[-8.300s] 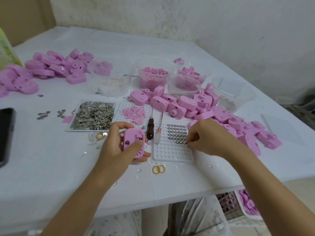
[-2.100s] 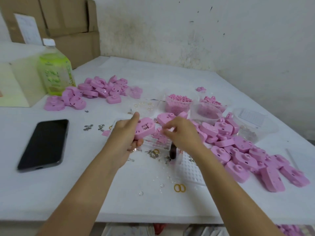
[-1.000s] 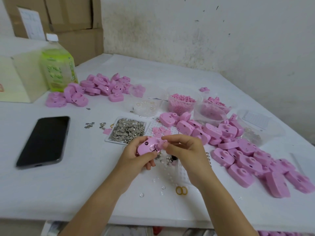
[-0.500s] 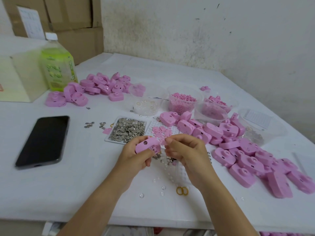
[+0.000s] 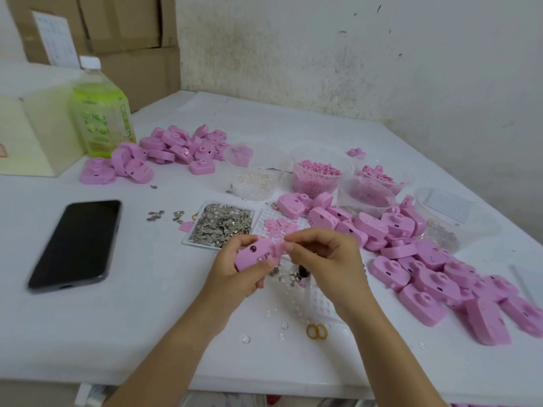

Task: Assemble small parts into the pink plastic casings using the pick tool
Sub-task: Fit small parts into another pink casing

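Both hands meet low over the near middle of the table (image 5: pixel 117 333); the left hand (image 5: pixel 232 274) has its fingers curled under and round a pink casing (image 5: pixel 254 255), holding it just above the surface with its dotted face turned up; the right hand (image 5: pixel 326 259) is bunched, thumb and forefinger pinching at the right end of that same casing, and whether some small part sits between those fingertips I cannot tell; beneath the right palm the dark handle of the pick tool (image 5: pixel 303 271) shows on the table among loose clear bits; just beyond the hands sits a tray of silver metal pieces (image 5: pixel 221 224), and touching its right side a white grid tray with flat pink pieces (image 5: pixel 277 226) on it; a long heap of casings (image 5: pixel 435 277) runs from the middle out to the near right; farther off stand clear tubs, one holding pink pellets (image 5: pixel 317 177), one to its left holding clear rings (image 5: pixel 254 182); a second heap of casings (image 5: pixel 176 145) lies far left, just beside a green bottle (image 5: pixel 101 113); a cream box (image 5: pixel 29 136) stands left of the bottle; a black phone (image 5: pixel 76 245) lies flat at the left, well apart from the hands; two yellow rings (image 5: pixel 317 331) lie near the right forearm; cardboard boxes (image 5: pixel 117 24) are stacked in the far left corner.
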